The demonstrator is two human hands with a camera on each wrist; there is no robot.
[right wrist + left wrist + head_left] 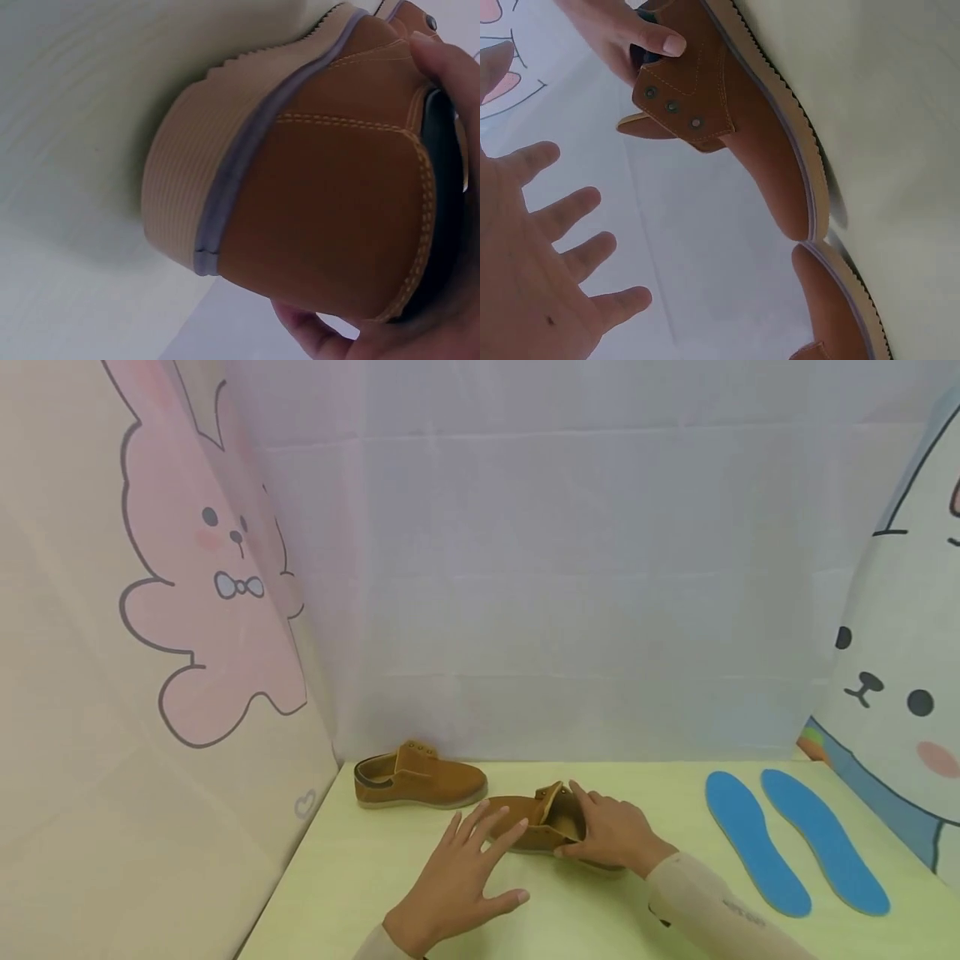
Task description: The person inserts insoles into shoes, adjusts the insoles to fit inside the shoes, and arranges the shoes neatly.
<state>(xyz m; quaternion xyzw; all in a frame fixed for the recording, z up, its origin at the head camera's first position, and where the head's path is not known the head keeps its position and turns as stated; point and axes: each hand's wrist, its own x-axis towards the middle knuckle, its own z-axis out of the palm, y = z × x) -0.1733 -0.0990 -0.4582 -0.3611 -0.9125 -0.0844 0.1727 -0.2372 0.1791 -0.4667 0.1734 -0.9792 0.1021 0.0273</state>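
My right hand (618, 831) grips the near brown shoe (536, 838) at its opening, with the thumb on the near side and the fingers over the far side. The shoe lies with its toe to the left; its eyelets hold no lace. In the right wrist view its heel (330, 210) and pale ridged sole (187, 172) face the camera. My left hand (457, 889) is spread beside the toe, fingers straight, holding nothing. Behind it, a matching brown shoe (446, 779) stands with its toe pointing right. In the left wrist view, the two toes nearly meet.
Two blue insoles (757, 843) lie side by side on the right of the pale yellow table (337, 877). A pale curtain (570, 610) rises along the back edge, and cloths printed with cartoon animals hang at the left and right.
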